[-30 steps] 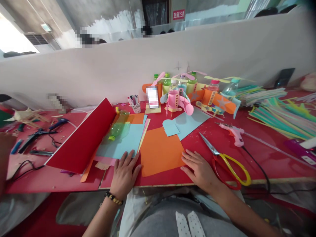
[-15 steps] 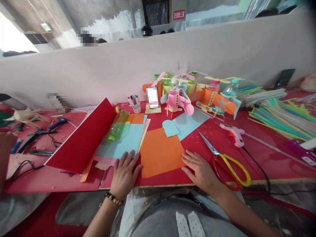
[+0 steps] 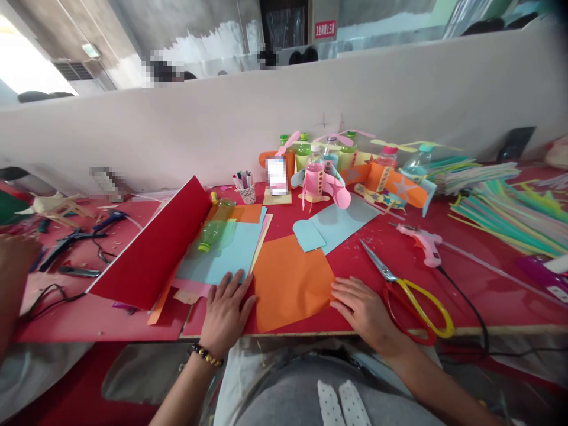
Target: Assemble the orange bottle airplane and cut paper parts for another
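An orange sheet of paper [image 3: 293, 284] lies in front of me, near the table's front edge. My left hand [image 3: 227, 307] rests palm down at its left side, fingers spread and thumb apart, fingertips at the lower edge of a light blue sheet [image 3: 222, 260]. With fingers stretched out, my right hand [image 3: 361, 307] touches the orange sheet's right edge. Beyond the sheet lie a rounded blue paper piece [image 3: 306, 235] and a larger blue sheet [image 3: 348, 222]. Large scissors [image 3: 399, 284] with red and yellow handles lie right of my right hand.
A red board [image 3: 155, 248] leans at left beside a green plastic bottle [image 3: 216, 225]. Paper-winged bottle planes [image 3: 316, 180], a phone [image 3: 278, 174] and a pen cup [image 3: 246, 190] stand behind. A pink glue gun [image 3: 423, 241] and coloured strips [image 3: 510, 207] are at right. Another person's arm [image 3: 15, 284] shows at far left.
The orange sheet has slid slightly toward me, and its near part looks a little bowed. My right hand has shifted slightly right, its fingers closer together. My left hand stays flat.
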`<action>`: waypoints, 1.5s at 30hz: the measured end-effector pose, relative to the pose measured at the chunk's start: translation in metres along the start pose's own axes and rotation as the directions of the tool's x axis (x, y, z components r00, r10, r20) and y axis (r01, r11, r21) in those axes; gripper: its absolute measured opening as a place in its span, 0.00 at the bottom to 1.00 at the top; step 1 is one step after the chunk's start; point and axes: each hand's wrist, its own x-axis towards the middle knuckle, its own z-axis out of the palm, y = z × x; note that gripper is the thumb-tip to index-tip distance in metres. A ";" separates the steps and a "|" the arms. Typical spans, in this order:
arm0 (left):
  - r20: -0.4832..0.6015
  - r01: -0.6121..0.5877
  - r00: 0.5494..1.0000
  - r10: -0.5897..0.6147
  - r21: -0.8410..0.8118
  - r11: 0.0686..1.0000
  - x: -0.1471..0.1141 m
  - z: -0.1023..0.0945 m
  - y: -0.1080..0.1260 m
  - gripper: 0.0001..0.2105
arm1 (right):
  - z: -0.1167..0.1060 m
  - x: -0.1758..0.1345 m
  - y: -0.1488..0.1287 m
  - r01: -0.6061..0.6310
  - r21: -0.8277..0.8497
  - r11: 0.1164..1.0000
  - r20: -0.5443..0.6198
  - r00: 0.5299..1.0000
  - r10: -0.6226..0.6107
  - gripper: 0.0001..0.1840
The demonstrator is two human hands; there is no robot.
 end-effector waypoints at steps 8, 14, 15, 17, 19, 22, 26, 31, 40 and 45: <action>0.010 -0.006 1.000 0.006 0.023 1.000 0.000 0.000 0.000 0.22 | -0.021 0.002 -0.001 -0.259 0.390 0.883 -0.016 0.958 0.288 0.07; -0.001 0.011 1.000 -0.011 0.050 0.999 0.013 -0.006 -0.001 0.22 | -0.040 0.002 0.001 -0.542 0.732 0.413 0.130 0.706 0.696 0.11; -0.003 0.021 1.000 -0.021 0.057 0.998 0.017 -0.008 -0.001 0.22 | -0.042 0.002 0.000 -0.516 0.781 0.352 0.140 0.694 0.707 0.10; 0.017 0.032 0.999 -0.033 0.070 0.997 0.028 -0.015 -0.002 0.23 | -0.048 0.003 -0.002 -0.461 0.847 0.265 0.152 0.687 0.710 0.10; 0.069 0.038 0.997 -0.043 0.081 0.996 0.038 -0.022 0.000 0.24 | -0.053 0.002 -0.006 -0.449 0.859 0.246 0.153 0.685 0.712 0.11; 0.158 0.066 0.984 -0.083 0.110 0.992 0.049 -0.034 0.005 0.24 | -0.059 0.000 -0.012 -0.518 0.785 0.339 0.164 0.702 0.693 0.13; 0.217 0.085 0.969 -0.118 0.157 0.984 0.055 -0.042 0.012 0.18 | -0.059 -0.002 -0.019 -0.524 0.593 0.611 0.172 0.824 0.540 0.10; 0.132 0.133 0.980 -0.150 0.132 0.982 0.059 -0.037 -0.008 0.15 | -0.052 -0.002 -0.020 -0.273 0.370 0.888 0.108 0.962 0.250 0.06; -0.041 0.389 0.921 -0.387 0.107 0.915 0.077 -0.069 -0.065 0.20 | -0.027 0.033 -0.027 -0.051 0.281 0.958 0.108 0.994 0.021 0.08; -0.060 0.381 0.925 -0.376 0.148 0.913 0.085 -0.090 -0.065 0.22 | 0.008 0.084 -0.040 -0.083 0.178 0.981 0.255 0.966 0.035 0.10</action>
